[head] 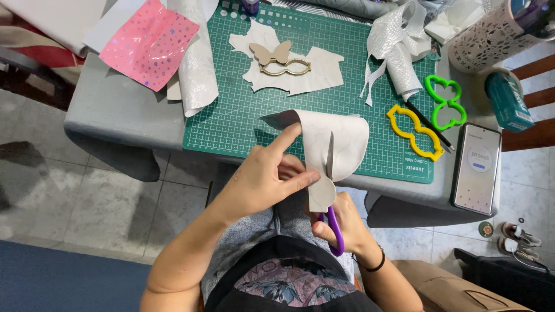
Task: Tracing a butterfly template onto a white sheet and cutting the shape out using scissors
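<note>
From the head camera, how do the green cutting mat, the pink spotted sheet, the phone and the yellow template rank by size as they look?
1. Green cutting mat, by far the largest.
2. Pink spotted sheet.
3. Phone.
4. Yellow template, an open outline, smallest in area.

The phone lies nearer the camera than the pink sheet, yet the sheet looks clearly bigger.

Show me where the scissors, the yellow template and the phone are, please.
scissors (335,231), head view, on the purple handle in the right hand.
yellow template (415,132), head view, on its plastic outline on the green mat.
phone (477,169), head view, middle of its screen.
</note>
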